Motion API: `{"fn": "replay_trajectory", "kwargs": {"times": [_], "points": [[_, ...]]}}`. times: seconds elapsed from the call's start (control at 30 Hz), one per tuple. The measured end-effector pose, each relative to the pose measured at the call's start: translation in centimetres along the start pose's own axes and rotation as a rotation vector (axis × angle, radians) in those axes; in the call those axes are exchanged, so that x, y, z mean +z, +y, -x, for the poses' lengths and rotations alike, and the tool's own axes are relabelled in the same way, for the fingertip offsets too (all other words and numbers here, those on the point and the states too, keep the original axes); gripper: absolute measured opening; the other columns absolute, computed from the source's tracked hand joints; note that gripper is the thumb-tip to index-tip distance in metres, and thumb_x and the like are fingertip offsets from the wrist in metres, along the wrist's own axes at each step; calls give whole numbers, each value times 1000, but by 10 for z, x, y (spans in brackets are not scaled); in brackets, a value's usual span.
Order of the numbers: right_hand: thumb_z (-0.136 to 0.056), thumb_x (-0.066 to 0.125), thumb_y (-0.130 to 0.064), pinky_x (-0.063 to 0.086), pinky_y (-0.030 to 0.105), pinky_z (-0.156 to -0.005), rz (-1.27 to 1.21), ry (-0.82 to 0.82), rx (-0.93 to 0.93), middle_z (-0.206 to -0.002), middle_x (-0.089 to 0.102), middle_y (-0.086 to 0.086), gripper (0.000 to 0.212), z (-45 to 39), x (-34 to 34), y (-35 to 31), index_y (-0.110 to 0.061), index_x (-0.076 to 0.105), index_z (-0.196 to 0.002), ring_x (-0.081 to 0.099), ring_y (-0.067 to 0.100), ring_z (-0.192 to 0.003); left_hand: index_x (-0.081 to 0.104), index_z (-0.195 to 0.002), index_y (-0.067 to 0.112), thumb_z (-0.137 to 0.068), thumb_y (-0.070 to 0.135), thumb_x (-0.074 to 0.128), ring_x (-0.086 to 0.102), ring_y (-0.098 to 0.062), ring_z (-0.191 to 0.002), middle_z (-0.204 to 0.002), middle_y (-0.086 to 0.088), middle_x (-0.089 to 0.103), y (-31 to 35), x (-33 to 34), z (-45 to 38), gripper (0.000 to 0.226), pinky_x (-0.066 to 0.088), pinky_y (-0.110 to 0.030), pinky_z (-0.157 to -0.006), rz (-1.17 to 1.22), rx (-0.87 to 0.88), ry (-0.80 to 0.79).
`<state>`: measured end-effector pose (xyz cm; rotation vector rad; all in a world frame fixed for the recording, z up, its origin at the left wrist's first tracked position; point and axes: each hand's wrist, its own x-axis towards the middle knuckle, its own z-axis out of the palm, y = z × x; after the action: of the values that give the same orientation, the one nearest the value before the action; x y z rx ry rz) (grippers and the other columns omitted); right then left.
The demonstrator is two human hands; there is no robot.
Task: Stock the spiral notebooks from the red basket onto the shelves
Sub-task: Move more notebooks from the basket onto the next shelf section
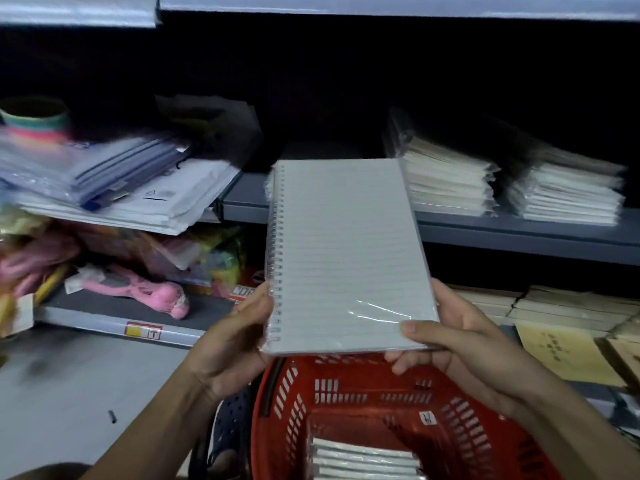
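Left hand (235,336) and right hand (460,344) both grip spiral notebook (346,251) (plastic-wrapped) by lower corners, above red basket (460,420).

dim aisle, grey floor (69,393)

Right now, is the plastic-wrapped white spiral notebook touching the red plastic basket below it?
Apart. The head view shows both hands, left hand and right hand, holding the wrapped notebook up, its lower edge clear above the red basket rim.
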<state>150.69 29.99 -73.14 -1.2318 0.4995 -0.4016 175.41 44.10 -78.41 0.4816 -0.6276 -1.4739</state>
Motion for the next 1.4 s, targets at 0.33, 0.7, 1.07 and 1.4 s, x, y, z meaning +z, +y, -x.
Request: {"fn": "replay_trajectory", "kwargs": {"times": [0.33,0.7,1.07,1.4], "points": [[-90,55,8,59,31,-58,-112,73,-3,-108,73,21,42,-72,9,-12,-10,60,-128,70,31,-69,79,-106,20,-88,34,57,67,-12,-57,-94,-4,75,45,10,-36,31,53,-20,-39,-194,56,480],[-72,76,-3,64,41,-74,-76,359,-108,-108,73,16,62,-119,13,-9,-17,51,-128,76,34,-86,63,-126,10,-86,9,68,72,-29,-98,-113,-15,74,65,-13,-62,40,63,-30,-76,-335,363,746],[-59,83,-8,59,18,-77,200,408,-287,-96,77,-4,59,-140,9,-5,-22,67,-115,73,10,-81,75,-103,14,-82,19,80,72,-19,-66,-72,-6,77,70,-8,-88,22,56,-32,-54,-705,602,1041],[-87,77,-19,52,29,-40,288,717,-271,-56,68,5,39,-196,8,-24,-14,66,-124,60,16,-40,77,-109,22,-85,23,79,31,3,-47,-51,10,66,88,-45,-133,24,44,-24,-49,-988,561,1080]]}}
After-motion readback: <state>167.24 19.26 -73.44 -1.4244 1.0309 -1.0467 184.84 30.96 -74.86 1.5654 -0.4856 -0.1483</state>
